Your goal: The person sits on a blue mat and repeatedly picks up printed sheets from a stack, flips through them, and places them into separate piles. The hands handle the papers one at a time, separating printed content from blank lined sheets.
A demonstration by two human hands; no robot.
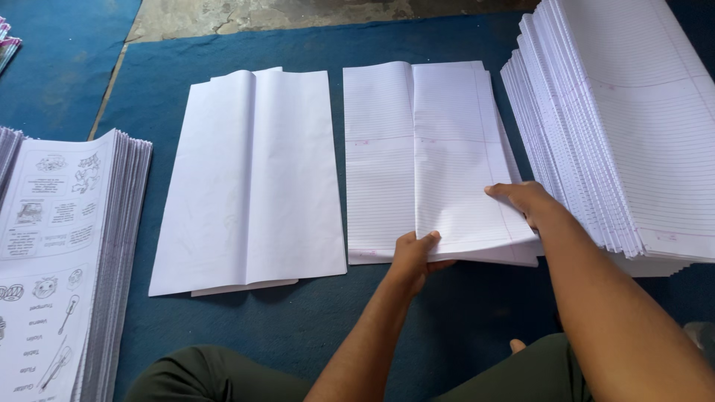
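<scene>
A small pile of ruled white sheets, folded along the middle, lies on the blue mat in front of me. My left hand pinches the near edge of the folded top sheets, thumb on top. My right hand rests flat on the right side of the same pile, fingers pressing the paper down. To the left of this pile lies a set of plain white folded sheets, untouched.
A tall stack of ruled sheets rises at the right. At the left edge stands a thick stack of printed sheets with drawings. All rest on a blue mat; bare concrete floor shows beyond. My knees sit at the bottom.
</scene>
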